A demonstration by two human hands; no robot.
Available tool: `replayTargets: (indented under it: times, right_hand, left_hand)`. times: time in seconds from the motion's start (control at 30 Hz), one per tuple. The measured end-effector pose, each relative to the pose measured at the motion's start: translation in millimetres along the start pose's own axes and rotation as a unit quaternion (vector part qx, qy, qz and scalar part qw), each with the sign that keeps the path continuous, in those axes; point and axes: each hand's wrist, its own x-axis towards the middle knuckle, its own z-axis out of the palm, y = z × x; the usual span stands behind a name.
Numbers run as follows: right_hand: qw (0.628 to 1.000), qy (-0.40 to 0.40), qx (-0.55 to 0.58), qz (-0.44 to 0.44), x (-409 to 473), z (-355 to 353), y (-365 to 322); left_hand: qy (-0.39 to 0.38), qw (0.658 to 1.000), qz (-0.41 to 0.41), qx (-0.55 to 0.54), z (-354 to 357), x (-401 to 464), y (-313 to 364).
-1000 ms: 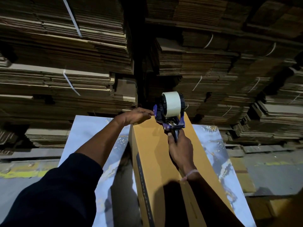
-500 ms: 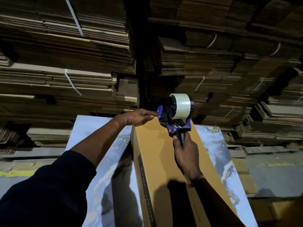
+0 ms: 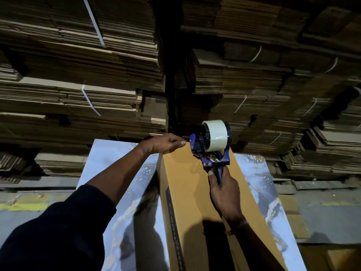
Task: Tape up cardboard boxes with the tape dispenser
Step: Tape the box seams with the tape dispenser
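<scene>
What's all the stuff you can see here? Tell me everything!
cardboard box: one, tan, long, lying on the table in the middle.
tape dispenser: one, blue and black, at the box's far end.
tape roll: one, pale, mounted on the dispenser.
table: one, marbled white and blue with gold, under the box.
flattened cardboard stacks: many, brown, piled behind, bundled with white straps.
floor: grey, with a yellow line at the left.
left hand: one, resting on the box's far corner, dark sleeve.
right hand: one, gripping the dispenser's handle.
</scene>
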Motion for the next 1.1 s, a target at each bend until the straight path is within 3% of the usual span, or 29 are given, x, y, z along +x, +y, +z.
replayTargets:
  times: [0.13, 0.7, 1.1]
  right_hand:
    - [1.0, 0.002, -0.009, 0.003, 4.3, 2.9, 1.6]
    - [1.0, 0.009, -0.012, -0.007, 3.8, 3.1, 7.6]
    - [0.999, 0.013, -0.028, -0.025, -18.2, -5.5, 17.4]
  left_hand:
    - [0.012, 0.994, 0.015, -0.11, -0.4, 0.4, 11.3]
    - [0.038, 0.999, 0.021, 0.012, 3.8, 1.9, 35.9]
    - [0.034, 0.999, 0.029, -0.018, 4.2, 4.7, 32.6]
